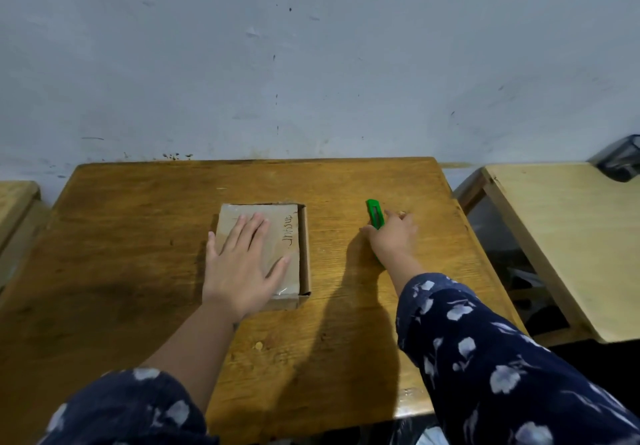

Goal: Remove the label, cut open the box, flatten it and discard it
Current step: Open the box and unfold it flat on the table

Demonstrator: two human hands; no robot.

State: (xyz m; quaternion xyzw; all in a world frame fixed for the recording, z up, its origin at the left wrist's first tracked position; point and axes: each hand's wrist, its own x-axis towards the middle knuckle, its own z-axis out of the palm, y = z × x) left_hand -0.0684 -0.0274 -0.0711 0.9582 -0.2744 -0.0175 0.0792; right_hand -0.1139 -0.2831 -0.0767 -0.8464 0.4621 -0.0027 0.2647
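A flat brown cardboard box (294, 233) lies in the middle of the wooden table (138, 237), with handwriting along its right side and clear tape shining at its near corner. My left hand (242, 264) rests flat on its top, fingers spread. To the right of the box lies a green box cutter (374, 212), its far end pointing away from me. My right hand (394, 237) covers the cutter's near half, fingers curled around the handle; whether it is lifted off the table I cannot tell.
A paler wooden table (571, 237) stands to the right across a dark gap, with a black object (620, 162) at its far corner. Another table edge (14, 202) shows at the far left. A scuffed grey wall (311, 64) runs directly behind.
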